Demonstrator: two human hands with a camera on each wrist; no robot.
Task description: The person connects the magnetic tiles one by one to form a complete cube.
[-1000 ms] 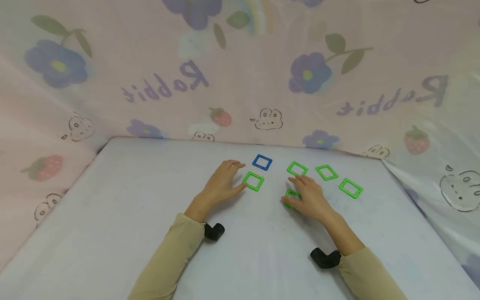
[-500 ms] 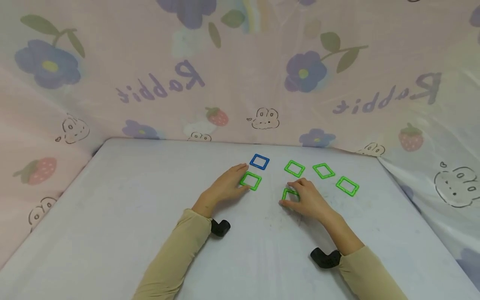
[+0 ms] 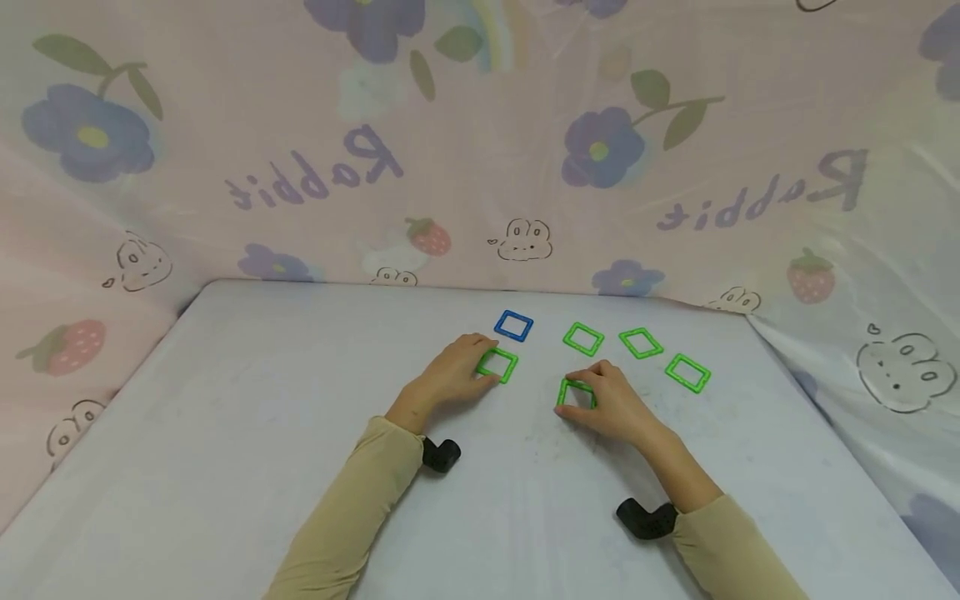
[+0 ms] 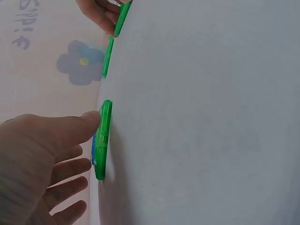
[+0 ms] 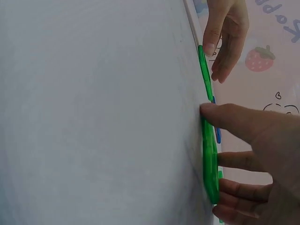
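In the head view my left hand (image 3: 448, 375) holds a green square magnetic tile (image 3: 512, 371), an open frame, between thumb and fingers. In the left wrist view the thumb touches the near end of that green tile (image 4: 102, 140), and the other fingers are spread behind it. My right hand (image 3: 617, 404) grips a second green square tile (image 3: 561, 393) by opposite edges, its right part hidden under the fingers. The right wrist view has the thumb at one end of this tile (image 5: 209, 159) and fingers along its far side. Both tiles lie at table level, apart from each other.
A blue square tile (image 3: 500, 322) lies just behind the left green one. Three more green tiles lie farther right: one (image 3: 577, 348), another (image 3: 628, 347) and the rightmost (image 3: 682, 383). The white table (image 3: 262, 400) ends at a patterned cloth (image 3: 465, 167).
My left hand has moved right and its fingers have come round the green tile. The right thumb and forefinger have closed on the other green tile. The head view has shifted slightly.
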